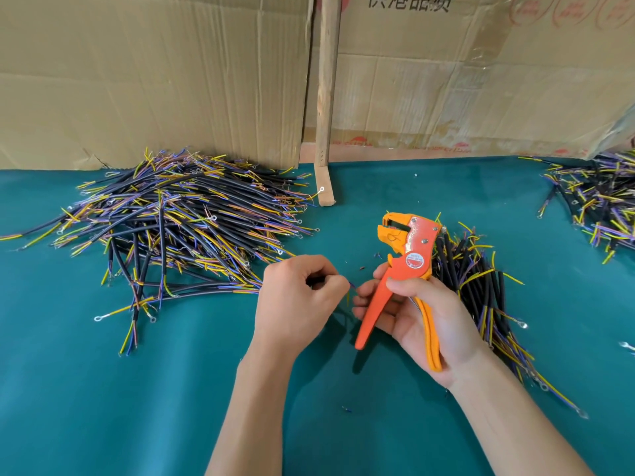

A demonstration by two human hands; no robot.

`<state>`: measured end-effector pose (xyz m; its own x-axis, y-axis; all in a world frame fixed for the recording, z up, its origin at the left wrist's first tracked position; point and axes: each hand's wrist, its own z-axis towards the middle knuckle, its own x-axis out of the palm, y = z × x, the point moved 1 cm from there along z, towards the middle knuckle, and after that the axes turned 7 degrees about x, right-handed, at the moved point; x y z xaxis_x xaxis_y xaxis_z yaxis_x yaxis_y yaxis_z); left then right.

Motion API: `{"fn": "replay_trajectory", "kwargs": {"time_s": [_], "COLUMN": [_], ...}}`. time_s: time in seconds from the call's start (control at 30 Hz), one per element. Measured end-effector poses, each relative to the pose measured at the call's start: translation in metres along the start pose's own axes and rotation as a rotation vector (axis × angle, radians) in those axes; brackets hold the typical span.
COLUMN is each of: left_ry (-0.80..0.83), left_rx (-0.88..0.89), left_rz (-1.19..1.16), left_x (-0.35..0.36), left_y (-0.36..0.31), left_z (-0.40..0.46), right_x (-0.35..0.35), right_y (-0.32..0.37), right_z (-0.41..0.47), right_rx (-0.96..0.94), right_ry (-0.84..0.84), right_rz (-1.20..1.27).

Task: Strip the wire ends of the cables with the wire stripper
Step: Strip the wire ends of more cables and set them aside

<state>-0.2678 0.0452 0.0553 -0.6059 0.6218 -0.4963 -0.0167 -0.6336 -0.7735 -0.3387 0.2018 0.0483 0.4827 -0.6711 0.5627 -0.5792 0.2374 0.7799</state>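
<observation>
My right hand (426, 321) grips the orange wire stripper (407, 255) by its handles, jaws pointing up and away from me. My left hand (295, 297) is closed on a black cable; only its thin blue and yellow wire ends (352, 286) poke out toward the stripper's handle. The cable's body is hidden inside my fist. The wire ends are below the jaws, not in them. A large pile of black cables (178, 221) with yellow, blue and brown ends lies to the left. A smaller pile (477, 283) lies behind my right hand.
A teal cloth (137, 407) covers the table. Cardboard sheets (154, 80) and a wooden post (326, 97) stand along the far edge. A third cable pile (598, 197) lies at the far right. Small insulation scraps (346, 409) dot the cloth.
</observation>
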Motion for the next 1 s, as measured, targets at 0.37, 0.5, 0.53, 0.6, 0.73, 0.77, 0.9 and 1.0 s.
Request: {"fn": "replay_trajectory", "kwargs": {"time_s": [0.37,0.5,0.53,0.6,0.73,0.77,0.9,1.0], "left_ry": [0.001,-0.003,0.000,0.009,0.011,0.013,0.030,0.037], "left_rx": [0.000,0.002,-0.001,-0.003,-0.004,-0.007,-0.013,-0.019], "left_rz": [0.002,-0.011,-0.011,-0.008,0.001,0.002,0.003,0.020], "left_x": [0.0002,0.0002,0.0003,0.0006,-0.0001,0.0001,0.0012,0.0015], "left_y": [0.0011,0.0011,0.0013,0.0017,0.0033,0.0038,0.0048,0.0057], "left_z": [0.0011,0.0013,0.0015,0.0016,0.0012,0.0012,0.0011,0.0015], "right_x": [-0.0008,-0.0014,-0.0014,-0.0016,-0.0031,-0.0036,-0.0037,-0.0023], "right_y": [0.0005,-0.0007,-0.0007,-0.0011,0.0003,0.0008,0.0015,0.0006], "right_z": [0.0002,0.0006,0.0006,0.0011,0.0016,0.0015,0.0006,0.0003], "right_rx": [-0.019,-0.012,-0.013,-0.016,-0.032,-0.029,-0.019,-0.019], "right_ry": [-0.034,-0.032,-0.028,-0.021,-0.044,-0.047,-0.025,-0.016], "right_rz": [0.038,0.048,0.053,0.063,0.098,0.107,0.102,0.083]}}
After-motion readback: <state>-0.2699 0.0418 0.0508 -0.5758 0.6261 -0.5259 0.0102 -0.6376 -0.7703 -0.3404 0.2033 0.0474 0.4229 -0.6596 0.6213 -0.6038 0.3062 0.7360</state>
